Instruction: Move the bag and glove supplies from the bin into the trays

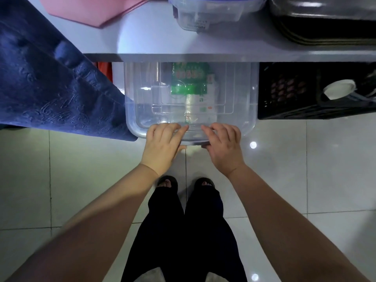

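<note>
bare forearms [114, 200] — black trousers [183, 231] — open-toed sandals [166, 183]

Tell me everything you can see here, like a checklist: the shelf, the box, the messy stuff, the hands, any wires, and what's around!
Surface: white shelf above, glossy tiled floor below.
Job's things: clear plastic bin sits under the shelf, lid on; green and white packets show through it. Trays: cannot tell which they are.
Clutter: pink board, small clear container and dark stacked items on the shelf; black crate beside the bin; blue cloth hanging on the left.
Grips: left hand and right hand both hold the bin's near edge.
Cables: nothing seen.
Surroundings: person's dark trousers and sandals.
</note>
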A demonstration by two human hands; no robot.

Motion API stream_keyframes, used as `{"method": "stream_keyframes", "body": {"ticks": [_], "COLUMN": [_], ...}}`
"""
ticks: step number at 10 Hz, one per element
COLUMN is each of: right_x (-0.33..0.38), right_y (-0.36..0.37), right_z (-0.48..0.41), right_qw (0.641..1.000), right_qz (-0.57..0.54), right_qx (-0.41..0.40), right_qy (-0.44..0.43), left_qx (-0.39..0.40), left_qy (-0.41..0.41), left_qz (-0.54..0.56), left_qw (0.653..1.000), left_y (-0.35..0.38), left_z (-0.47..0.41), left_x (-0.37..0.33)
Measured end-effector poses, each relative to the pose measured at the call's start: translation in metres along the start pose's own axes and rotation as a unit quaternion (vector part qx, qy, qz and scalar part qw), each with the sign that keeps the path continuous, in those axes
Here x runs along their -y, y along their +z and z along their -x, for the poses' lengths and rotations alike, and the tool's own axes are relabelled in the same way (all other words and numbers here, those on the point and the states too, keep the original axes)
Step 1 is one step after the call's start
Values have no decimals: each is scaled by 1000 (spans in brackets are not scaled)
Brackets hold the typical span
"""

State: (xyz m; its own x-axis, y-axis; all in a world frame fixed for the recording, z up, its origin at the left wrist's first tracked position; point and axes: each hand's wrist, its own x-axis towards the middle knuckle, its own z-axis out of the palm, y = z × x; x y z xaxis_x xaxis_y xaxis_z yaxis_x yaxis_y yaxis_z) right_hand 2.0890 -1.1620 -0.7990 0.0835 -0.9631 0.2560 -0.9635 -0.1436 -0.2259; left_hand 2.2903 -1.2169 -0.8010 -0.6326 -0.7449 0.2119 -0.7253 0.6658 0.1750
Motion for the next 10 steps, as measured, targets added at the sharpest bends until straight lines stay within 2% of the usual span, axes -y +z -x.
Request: {"method": "stream_keyframes", "body": {"ticks": [1,4,8,10], "right_x": [0,16,14,24], "right_y": [-1,2,0,-38], "right_z": [-8,-45,-63,-69], "right_qw": [999,990,986,978], "right_qz": [-25,-79,-81,-101], "right_qx": [-11,56,95,155], "right_qy": [25,98,107,98], "left_qx": [-15,-22,31,99], "left_qy": [-21,-44,-51,-102], "left_qz": [22,4,-27,2], "left_qw": [999,999,998,990], "left_y": [-2,-10,-20,-53], "left_z": [-8,-25,-39,-50], "left_x": [-1,22,29,7]}}
